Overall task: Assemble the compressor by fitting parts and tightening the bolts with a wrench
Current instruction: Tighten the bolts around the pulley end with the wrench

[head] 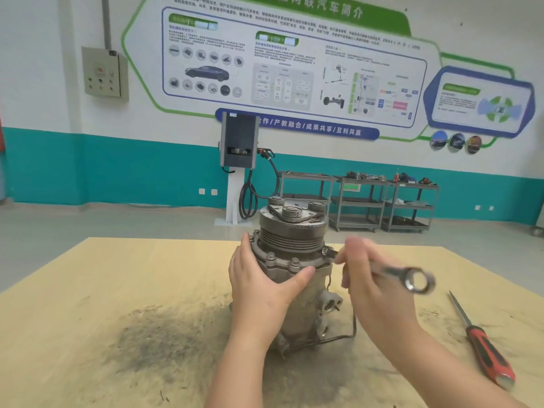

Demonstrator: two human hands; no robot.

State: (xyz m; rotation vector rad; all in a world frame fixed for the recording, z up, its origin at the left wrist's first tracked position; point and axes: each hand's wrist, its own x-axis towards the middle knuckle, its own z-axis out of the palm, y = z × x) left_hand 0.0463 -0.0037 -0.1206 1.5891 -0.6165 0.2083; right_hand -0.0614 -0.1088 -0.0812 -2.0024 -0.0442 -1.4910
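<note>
1. Compressor [297,278] stands upright on its rear end near the middle of the wooden table [88,290], pulley and clutch plate on top, a thin dark cable looping from its base toward the right.
2. Left hand [262,287] wraps the housing just under the flange: fingers go round the far left side, thumb lies across the front. A steadying hold, body grasped firmly.
3. Right hand [371,278] is clenched round the shank of a combination wrench [412,279]. Ring end sticks out to the right, free in the air. The other end points at the flange bolt [325,251] on the right side and seems to sit on or right at it; motion blur and the fingers hide the exact seating.
4. More bolts [282,262] show along the front of the flange, heads up and apparently seated. How tight they are, I cannot tell.
5. Step in hand, as I judge it: tightening the flange bolts, the parts already fitted together.
6. Next move calls for the wrench jaw square on the bolt head, a short swing, and the left hand bracing so the body does not twist on the board.
7. Red-handled screwdriver [482,346] lies on the table well to the right, untouched.
</note>
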